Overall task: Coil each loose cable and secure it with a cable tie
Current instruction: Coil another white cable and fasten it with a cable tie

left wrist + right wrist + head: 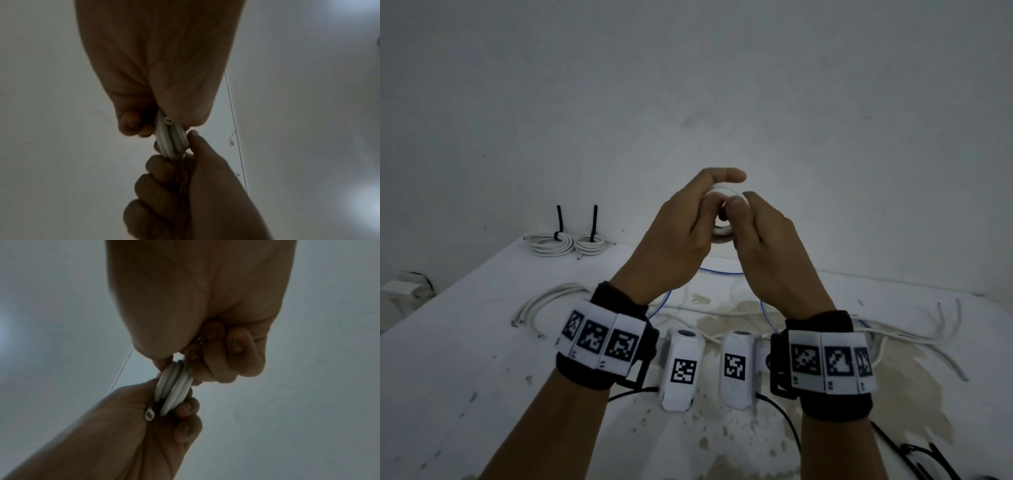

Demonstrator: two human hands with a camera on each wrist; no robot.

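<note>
A small white cable coil (722, 233) is held up in front of the wall, above the table (448, 359). My left hand (717, 190) grips its left side, thumb across the front and index finger stretched over the top. From the right, my right hand (743, 219) pinches the coil, thumb on the front and fingers behind. In the left wrist view the coil (172, 141) shows edge-on, with a cut end (168, 121) by my left hand (158, 123) and my right hand (176, 151) below. The right wrist view has the coil (174, 386) between right hand (179, 360) and left hand (170, 399). No tie shows on it.
Two white coils (551, 241) (589, 245) bound with black ties lie at the back left by the wall. Loose white cables sprawl at left (544, 301) and right (928, 329), with a blue cable (719, 272) under my hands. Black straps (921, 455) lie at the near right.
</note>
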